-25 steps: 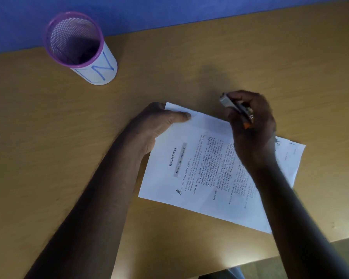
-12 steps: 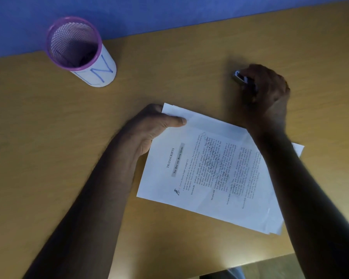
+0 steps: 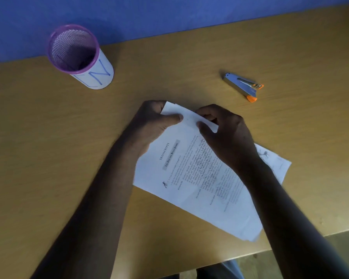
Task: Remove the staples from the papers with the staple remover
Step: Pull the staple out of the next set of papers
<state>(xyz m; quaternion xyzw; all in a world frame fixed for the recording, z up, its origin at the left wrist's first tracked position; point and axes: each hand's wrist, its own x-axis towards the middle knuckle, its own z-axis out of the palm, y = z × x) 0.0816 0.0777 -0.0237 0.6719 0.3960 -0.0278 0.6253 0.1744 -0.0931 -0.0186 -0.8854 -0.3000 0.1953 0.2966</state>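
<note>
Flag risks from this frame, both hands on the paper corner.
1. Both hands, left hand and right hand, pinch the same corner of the papers; pulling apart could tear it.
2. Sheets are fanned at the lower edge and could slide further apart.
3. The staple remover lies beyond the papers, out of hand.

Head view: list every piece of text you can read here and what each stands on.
"TRANSCRIPTS": heading on the top sheet of the papers.
"THE DAY THE RIVER SPOKE": shaded title bar beneath it; small, so my reading is unsure.
Body paragraphs on that sheet: too small and blurred to read.
"N", preceded by a stroke like "L" or "I": blue handwriting on the white label of the purple mesh cup.
</note>
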